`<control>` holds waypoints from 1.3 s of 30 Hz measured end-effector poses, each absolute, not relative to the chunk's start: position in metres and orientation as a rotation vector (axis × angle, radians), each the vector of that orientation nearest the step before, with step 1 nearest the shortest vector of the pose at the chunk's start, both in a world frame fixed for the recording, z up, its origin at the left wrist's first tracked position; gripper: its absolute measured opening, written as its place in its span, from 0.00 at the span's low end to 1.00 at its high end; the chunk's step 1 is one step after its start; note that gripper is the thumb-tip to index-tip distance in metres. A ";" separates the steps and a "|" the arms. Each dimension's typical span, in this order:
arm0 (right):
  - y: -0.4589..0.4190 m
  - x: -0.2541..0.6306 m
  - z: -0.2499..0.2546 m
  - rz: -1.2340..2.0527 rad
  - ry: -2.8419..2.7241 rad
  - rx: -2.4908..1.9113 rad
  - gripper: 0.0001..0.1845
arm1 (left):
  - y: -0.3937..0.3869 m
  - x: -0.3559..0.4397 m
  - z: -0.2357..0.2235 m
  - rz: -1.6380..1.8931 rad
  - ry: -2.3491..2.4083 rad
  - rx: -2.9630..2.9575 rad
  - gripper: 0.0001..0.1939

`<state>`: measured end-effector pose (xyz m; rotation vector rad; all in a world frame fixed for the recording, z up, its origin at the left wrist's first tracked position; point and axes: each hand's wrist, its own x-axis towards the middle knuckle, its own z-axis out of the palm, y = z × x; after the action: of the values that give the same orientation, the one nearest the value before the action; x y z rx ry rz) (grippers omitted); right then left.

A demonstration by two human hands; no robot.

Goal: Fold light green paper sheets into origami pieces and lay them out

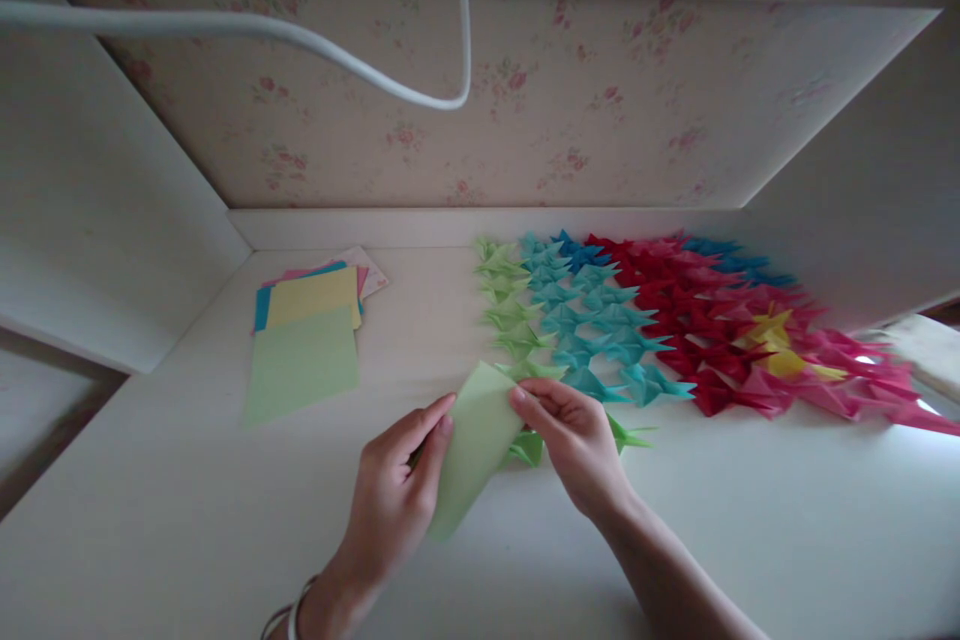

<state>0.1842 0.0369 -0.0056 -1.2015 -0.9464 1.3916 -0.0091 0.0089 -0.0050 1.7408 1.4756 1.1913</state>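
A sheet of light green origami paper, seemingly folded to a long rectangle, is held at a slant above the white desk. My left hand pinches its left edge between thumb and fingers. At the upper right edge, my right hand grips it the same way. Behind the paper and my right hand, green folded paper pieces lie partly hidden. Rows of light green paper cranes stand just beyond my hands.
Teal cranes, red cranes and pink cranes fill the right side. A stack of coloured paper lies on the left of the white desk. A white cable hangs in front of the floral wall panel.
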 end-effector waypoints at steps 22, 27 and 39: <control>0.039 0.182 -0.008 1.241 -0.775 -1.186 0.14 | 0.008 -0.003 -0.012 1.068 1.390 1.937 0.19; 0.040 0.178 -0.006 1.384 -0.710 -1.099 0.16 | 0.009 -0.004 -0.010 1.072 1.434 1.845 0.19; 0.035 0.174 -0.007 1.380 -0.901 -1.148 0.22 | 0.009 -0.005 -0.016 1.141 1.498 1.889 0.18</control>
<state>0.1742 0.0346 -0.0071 -1.1482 -0.9012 1.3801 -0.0051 0.0088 -0.0162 1.8885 1.4978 1.1414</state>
